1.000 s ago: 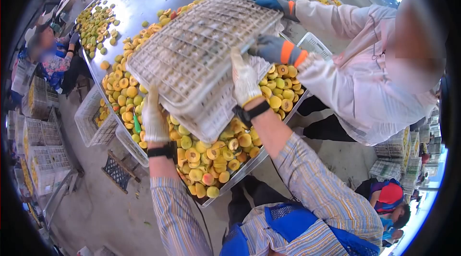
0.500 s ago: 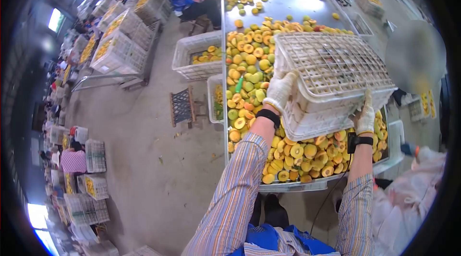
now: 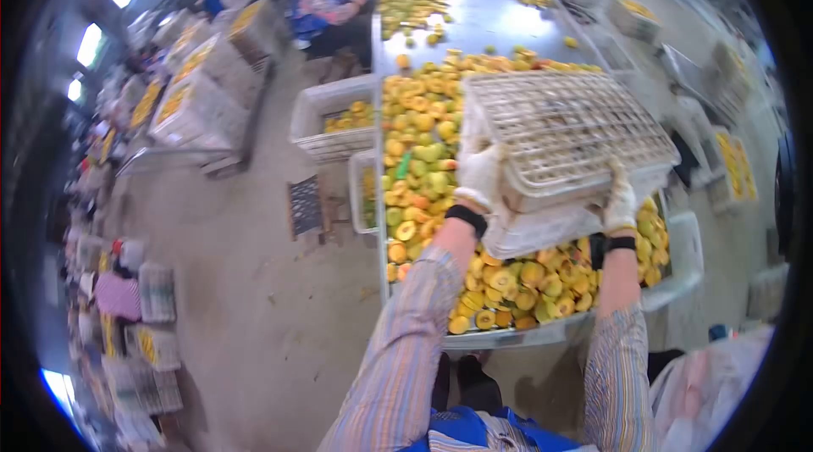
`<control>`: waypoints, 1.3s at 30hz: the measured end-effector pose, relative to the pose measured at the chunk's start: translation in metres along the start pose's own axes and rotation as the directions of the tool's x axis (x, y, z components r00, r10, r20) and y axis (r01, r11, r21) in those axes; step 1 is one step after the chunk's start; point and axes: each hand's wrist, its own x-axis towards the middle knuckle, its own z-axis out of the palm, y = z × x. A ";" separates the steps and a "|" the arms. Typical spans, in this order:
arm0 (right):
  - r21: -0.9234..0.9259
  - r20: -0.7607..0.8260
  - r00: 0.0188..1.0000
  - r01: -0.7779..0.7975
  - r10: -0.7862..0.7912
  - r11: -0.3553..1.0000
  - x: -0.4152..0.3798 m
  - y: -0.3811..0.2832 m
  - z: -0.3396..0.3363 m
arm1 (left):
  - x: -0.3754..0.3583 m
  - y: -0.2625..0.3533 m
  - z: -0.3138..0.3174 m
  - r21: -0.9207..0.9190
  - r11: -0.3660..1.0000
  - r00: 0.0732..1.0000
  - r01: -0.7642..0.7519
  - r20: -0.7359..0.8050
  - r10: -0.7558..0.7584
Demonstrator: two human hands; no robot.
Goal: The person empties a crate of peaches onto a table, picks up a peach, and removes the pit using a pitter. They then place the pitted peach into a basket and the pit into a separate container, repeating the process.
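Note:
A white plastic crate lies upside down and tilted over a heap of halved yellow-orange fruit, its grid bottom facing up. The fruit looks like peaches or apricots. My left hand, in a white glove, grips the crate's left side. My gloved right hand holds its near right side, thumb up against the grid edge. Fruit under the crate is hidden. A green-handled tool lies among the fruit left of my left hand.
The metal table carries more fruit at its far end, where a person in a blue vest sits. White crates and a small stool stand on the left. Stacked crates rest on a cart. White fabric shows lower right.
The whole view has shifted, so the table and crate appear slightly left and lower. Both hands keep their hold on the overturned crate. The white fabric at lower right sits lower in view.

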 end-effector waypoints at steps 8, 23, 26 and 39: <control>0.077 -0.142 0.987 0.087 -0.076 0.993 -0.033 -0.028 0.018 | -0.008 0.046 0.013 -0.043 0.994 0.993 0.098 0.073 -0.095; 0.155 -0.043 0.996 -0.071 0.079 0.985 0.001 -0.051 -0.008 | 0.024 0.052 0.074 0.539 0.829 0.989 -0.148 0.080 0.124; 0.141 -0.100 0.992 -0.065 0.079 0.988 -0.001 -0.049 0.006 | 0.029 0.054 0.069 0.673 0.738 0.999 -0.041 0.049 0.010; 0.298 -0.229 0.973 0.057 0.013 0.953 -0.027 -0.036 -0.008 | 0.009 0.060 0.074 0.646 0.720 0.965 -0.254 0.220 0.143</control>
